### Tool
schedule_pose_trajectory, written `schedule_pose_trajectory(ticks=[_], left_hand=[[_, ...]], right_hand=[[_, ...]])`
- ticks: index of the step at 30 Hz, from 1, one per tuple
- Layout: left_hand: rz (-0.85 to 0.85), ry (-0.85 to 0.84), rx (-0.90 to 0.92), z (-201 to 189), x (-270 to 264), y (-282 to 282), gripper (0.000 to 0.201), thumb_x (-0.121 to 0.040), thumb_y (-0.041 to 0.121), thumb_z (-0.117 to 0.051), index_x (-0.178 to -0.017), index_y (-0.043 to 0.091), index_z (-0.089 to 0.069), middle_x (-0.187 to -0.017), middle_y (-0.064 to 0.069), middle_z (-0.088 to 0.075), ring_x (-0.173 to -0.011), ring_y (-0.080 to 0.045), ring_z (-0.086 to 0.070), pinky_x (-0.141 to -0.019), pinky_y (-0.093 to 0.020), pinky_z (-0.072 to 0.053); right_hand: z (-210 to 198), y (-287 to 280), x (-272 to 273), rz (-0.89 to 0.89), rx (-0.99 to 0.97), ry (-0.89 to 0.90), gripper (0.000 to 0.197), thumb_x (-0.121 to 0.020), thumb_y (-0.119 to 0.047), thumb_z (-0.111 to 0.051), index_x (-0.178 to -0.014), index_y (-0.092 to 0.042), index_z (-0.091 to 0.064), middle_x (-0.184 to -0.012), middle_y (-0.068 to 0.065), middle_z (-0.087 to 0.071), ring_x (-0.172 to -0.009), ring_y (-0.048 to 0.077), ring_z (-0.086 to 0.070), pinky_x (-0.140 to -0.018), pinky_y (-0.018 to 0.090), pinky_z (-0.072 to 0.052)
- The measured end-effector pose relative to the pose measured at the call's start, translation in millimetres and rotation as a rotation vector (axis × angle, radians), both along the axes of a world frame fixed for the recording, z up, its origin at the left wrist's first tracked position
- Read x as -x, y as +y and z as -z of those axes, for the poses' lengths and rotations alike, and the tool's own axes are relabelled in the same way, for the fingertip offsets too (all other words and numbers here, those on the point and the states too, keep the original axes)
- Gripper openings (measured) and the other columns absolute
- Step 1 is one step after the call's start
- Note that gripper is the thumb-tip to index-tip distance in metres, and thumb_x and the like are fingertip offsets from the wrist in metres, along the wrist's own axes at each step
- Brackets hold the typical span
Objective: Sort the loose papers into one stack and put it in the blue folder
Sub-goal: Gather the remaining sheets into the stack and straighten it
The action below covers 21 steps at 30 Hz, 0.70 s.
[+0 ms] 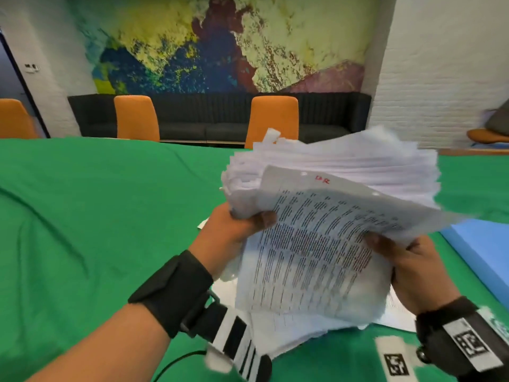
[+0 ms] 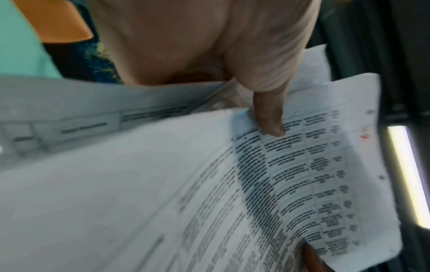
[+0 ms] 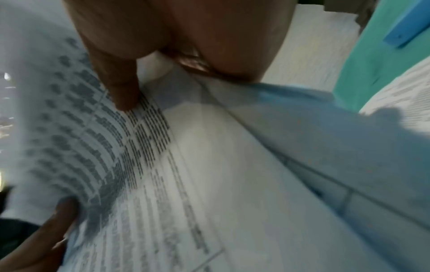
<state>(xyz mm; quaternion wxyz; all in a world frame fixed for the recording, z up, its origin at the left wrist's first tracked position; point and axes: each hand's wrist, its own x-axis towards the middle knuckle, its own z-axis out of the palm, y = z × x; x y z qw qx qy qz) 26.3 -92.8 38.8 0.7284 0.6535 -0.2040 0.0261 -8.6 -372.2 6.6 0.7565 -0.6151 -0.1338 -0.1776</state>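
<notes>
A thick, uneven stack of white printed papers (image 1: pixel 325 216) is held up above the green table, its upper end tilted away from me. My left hand (image 1: pixel 237 230) grips its left edge, thumb on the printed top sheet (image 2: pixel 302 165). My right hand (image 1: pixel 407 260) grips the right edge, thumb pressed on the same sheet (image 3: pixel 97 139). More loose sheets (image 1: pixel 289 329) lie on the cloth under the stack. The blue folder (image 1: pixel 479 244) lies flat at the right, partly hidden behind the papers; a corner of the folder (image 3: pixel 404 35) shows in the right wrist view.
A green cloth (image 1: pixel 96 216) covers the table. Orange chairs (image 1: pixel 272 117) stand along the far edge, with a dark sofa (image 1: pixel 192 114) behind them. A black cable (image 1: pixel 176 362) runs near my left forearm.
</notes>
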Motion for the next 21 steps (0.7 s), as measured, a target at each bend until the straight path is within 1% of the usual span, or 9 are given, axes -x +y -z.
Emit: schedule_pose_trajectory(ticks=[2,4,6,9,12,15,17,19,21], left_hand=[[0.001,0.081,0.024,10.5,-0.4,-4.3,0.057,-0.068,0.029,-0.088,-0.118,0.010,-0.070,-0.119,-0.015,-0.073,-0.111,-0.034,-0.069,-0.101,-0.055,-0.051],[0.003,0.124,0.076,16.1,-1.0,-4.3,0.062,-0.061,0.037,-0.090,-0.113,0.010,-0.072,-0.116,-0.018,-0.073,-0.105,-0.035,-0.071,-0.093,-0.049,-0.056],[0.060,0.124,0.074,16.1,-2.8,0.0,0.066,-0.062,0.039,-0.087,-0.118,0.009,-0.069,-0.119,-0.019,-0.071,-0.106,-0.036,-0.070,-0.088,-0.046,-0.057],[0.109,0.117,-0.093,13.5,-0.7,7.1,0.060,-0.069,0.034,-0.082,-0.122,0.012,-0.065,-0.119,-0.014,-0.072,-0.109,-0.033,-0.070,-0.094,-0.050,-0.056],[-0.022,0.093,-0.216,20.8,-1.7,5.0,0.054,-0.079,0.019,-0.081,-0.127,0.015,-0.058,-0.121,-0.004,-0.072,-0.111,-0.025,-0.070,-0.099,-0.053,-0.054],[-0.161,-0.012,-0.243,18.5,-5.8,-4.6,0.054,-0.085,0.011,-0.073,-0.132,0.023,-0.049,-0.126,0.006,-0.066,-0.119,-0.014,-0.064,-0.101,-0.043,-0.054],[-0.206,-0.070,-0.246,14.5,-8.5,-6.7,0.063,-0.084,0.011,-0.075,-0.137,0.022,-0.044,-0.124,0.010,-0.065,-0.118,-0.006,-0.062,-0.099,-0.033,-0.053],[-0.212,-0.052,-0.252,16.5,-5.9,-5.0,0.066,-0.080,0.010,-0.080,-0.136,0.022,-0.046,-0.120,0.015,-0.066,-0.111,0.000,-0.064,-0.094,-0.023,-0.054],[-0.200,0.012,-0.238,25.6,-1.6,-3.3,0.072,-0.072,0.021,-0.087,-0.131,0.027,-0.047,-0.118,0.012,-0.067,-0.111,-0.006,-0.066,-0.091,-0.024,-0.056]], right_hand=[[5.6,-1.3,3.4,-0.024,0.022,0.012,0.032,-0.075,-0.004,-0.064,-0.099,-0.021,-0.078,-0.103,0.004,-0.080,-0.092,0.027,-0.076,-0.075,0.034,-0.063],[7.5,-1.2,3.5,-0.048,0.019,0.032,0.031,-0.077,-0.004,-0.063,-0.102,-0.018,-0.073,-0.102,0.006,-0.080,-0.090,0.027,-0.076,-0.073,0.037,-0.064],[4.7,-3.6,-0.2,-0.034,0.005,0.032,0.033,-0.076,-0.002,-0.064,-0.105,-0.016,-0.071,-0.103,0.007,-0.079,-0.088,0.025,-0.076,-0.074,0.038,-0.064],[0.2,-8.0,-8.1,0.002,-0.052,0.004,0.037,-0.077,-0.001,-0.064,-0.109,-0.017,-0.070,-0.107,0.008,-0.078,-0.091,0.025,-0.075,-0.076,0.039,-0.064],[1.7,-7.0,-11.2,0.034,-0.083,-0.046,0.038,-0.081,-0.001,-0.062,-0.117,-0.012,-0.067,-0.111,0.006,-0.077,-0.099,0.027,-0.074,-0.078,0.038,-0.064],[-7.3,0.1,-5.1,0.090,0.014,-0.171,0.037,-0.085,0.003,-0.060,-0.119,-0.010,-0.067,-0.114,0.005,-0.077,-0.105,0.029,-0.073,-0.082,0.038,-0.063],[-13.6,0.7,-4.1,0.084,0.083,-0.231,0.042,-0.082,0.007,-0.063,-0.123,-0.001,-0.062,-0.112,0.003,-0.078,-0.102,0.025,-0.074,-0.081,0.034,-0.062],[-9.7,-4.1,-5.4,0.084,0.142,-0.201,0.054,-0.074,0.005,-0.069,-0.127,0.005,-0.057,-0.110,0.003,-0.078,-0.099,0.021,-0.074,-0.080,0.029,-0.061],[5.9,-12.2,-8.4,0.096,0.198,-0.095,0.064,-0.068,0.000,-0.075,-0.130,0.003,-0.057,-0.115,0.008,-0.076,-0.102,0.020,-0.074,-0.083,0.029,-0.061]])
